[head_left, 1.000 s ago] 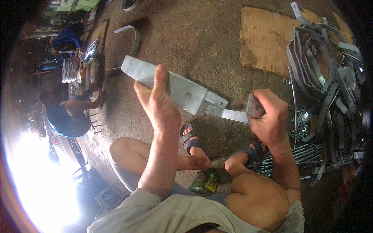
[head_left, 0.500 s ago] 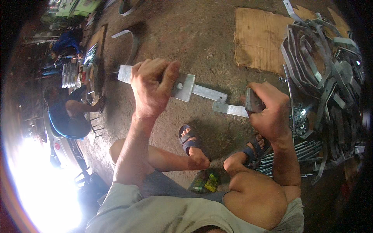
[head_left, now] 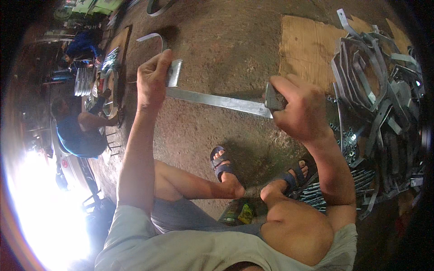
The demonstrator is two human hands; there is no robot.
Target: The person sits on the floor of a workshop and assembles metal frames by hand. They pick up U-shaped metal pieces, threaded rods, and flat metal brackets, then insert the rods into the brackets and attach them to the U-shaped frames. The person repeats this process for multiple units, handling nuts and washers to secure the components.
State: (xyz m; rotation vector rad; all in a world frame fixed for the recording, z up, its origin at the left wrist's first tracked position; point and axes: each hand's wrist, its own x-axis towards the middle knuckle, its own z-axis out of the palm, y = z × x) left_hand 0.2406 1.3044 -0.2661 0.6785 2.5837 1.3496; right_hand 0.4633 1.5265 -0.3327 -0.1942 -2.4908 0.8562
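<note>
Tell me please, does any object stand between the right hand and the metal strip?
Only the dark metal piece gripped in the right hand, at the right end of the metal strip; whether they are joined, I cannot tell. Nothing else shows between.

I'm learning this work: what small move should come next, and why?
Perhaps tilt the right hand slightly for a look: the flat metal strip runs up to the dark metal piece gripped there, and whether they're joined is unclear.
</note>
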